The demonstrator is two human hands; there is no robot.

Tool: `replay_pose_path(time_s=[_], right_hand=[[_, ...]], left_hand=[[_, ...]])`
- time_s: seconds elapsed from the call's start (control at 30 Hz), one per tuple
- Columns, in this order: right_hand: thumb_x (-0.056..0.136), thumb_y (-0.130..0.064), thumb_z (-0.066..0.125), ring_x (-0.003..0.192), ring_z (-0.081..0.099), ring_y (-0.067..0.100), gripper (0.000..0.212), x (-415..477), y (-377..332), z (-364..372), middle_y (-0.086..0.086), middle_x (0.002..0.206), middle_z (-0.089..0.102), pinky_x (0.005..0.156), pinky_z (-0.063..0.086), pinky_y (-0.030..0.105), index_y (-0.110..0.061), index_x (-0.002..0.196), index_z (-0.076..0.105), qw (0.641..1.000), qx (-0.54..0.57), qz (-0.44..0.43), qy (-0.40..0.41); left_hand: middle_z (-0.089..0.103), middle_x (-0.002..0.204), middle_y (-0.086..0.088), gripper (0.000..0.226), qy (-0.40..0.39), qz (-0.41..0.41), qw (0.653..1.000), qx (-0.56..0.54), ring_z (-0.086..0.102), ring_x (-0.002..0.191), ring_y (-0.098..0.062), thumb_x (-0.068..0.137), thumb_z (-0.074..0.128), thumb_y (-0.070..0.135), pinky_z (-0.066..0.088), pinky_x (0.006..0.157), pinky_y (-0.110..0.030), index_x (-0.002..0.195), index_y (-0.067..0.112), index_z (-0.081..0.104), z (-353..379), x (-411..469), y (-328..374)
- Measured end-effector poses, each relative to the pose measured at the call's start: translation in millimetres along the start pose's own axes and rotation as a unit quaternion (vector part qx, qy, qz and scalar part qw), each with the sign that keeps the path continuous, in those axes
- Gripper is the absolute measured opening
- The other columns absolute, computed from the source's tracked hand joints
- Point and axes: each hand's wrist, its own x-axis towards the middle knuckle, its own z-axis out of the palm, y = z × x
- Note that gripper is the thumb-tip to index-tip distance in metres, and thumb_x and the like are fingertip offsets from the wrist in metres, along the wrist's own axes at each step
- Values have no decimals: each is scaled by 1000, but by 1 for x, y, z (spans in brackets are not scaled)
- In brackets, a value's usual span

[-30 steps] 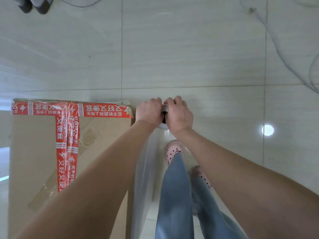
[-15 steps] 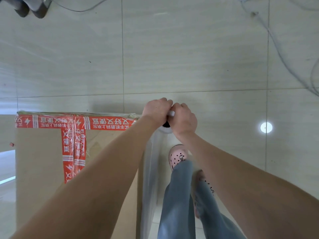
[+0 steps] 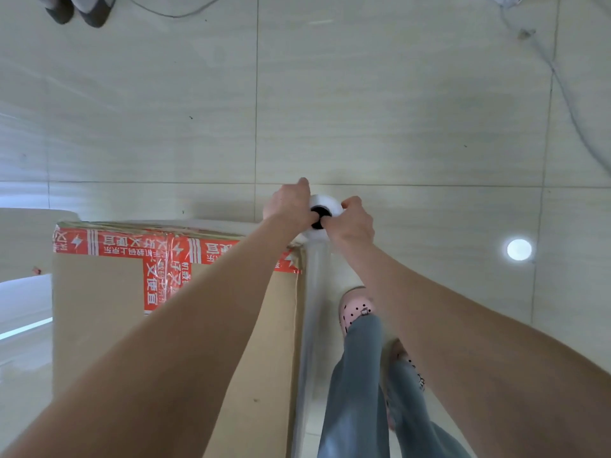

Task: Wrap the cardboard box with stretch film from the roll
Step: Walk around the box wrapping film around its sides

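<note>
Now: left hand [image 3: 291, 206] and right hand [image 3: 355, 219] both grip the top end of the white upright roll of clear stretch film [image 3: 325, 202], fingers curled over its rim, tips at the black core [image 3: 320, 212]. The roll stands just beside the far right corner of the brown cardboard box [image 3: 99, 309]; the film sheet [image 3: 312, 309] runs down the box's right side. Judgement: keep the roll vertical and the film taut while rounding this corner, or slack will wrinkle. Versus half a second ago: the hands have parted, exposing rim and core.
</note>
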Motion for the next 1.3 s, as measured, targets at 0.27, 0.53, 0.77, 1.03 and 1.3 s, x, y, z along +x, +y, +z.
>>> replay_pose_path(time_s=[0.27,0.53,0.77,1.03,1.3], right_hand=[[80,-18,57,94,59,24,34,4,-16,3,0,105,63,73,41,27,-24,113,58,993,-71,-84,52],[84,-12,54,95,58,30,35,9,-61,27,5,120,49,67,35,29,-20,119,51,974,-140,-161,80],[83,-16,58,76,50,27,21,8,-55,26,6,105,52,62,34,30,-19,103,53,971,-170,-155,64],[85,-16,50,86,58,32,18,12,-70,23,7,104,54,65,38,31,-20,100,58,954,-217,-206,36],[82,-16,61,106,52,30,35,19,-98,37,8,119,49,72,39,33,-12,114,48,934,-248,-257,18]], left_hand=[[53,88,-5,18,30,26,999,8,51,76,-25,81,58,19,37,58,-30,98,14,53,-7,10,-7],[66,93,-13,24,17,-109,984,-143,66,79,-30,84,59,29,57,70,-38,90,6,57,-14,11,-44],[53,114,-8,41,64,44,997,28,59,99,-30,84,60,17,40,62,-35,123,15,45,-17,9,-35],[54,100,-9,18,89,51,994,46,60,89,-31,84,53,14,34,59,-33,102,9,53,-29,17,-35],[64,96,-13,23,115,-162,965,-172,61,90,-35,80,62,22,42,63,-32,97,8,55,-31,19,-68]])
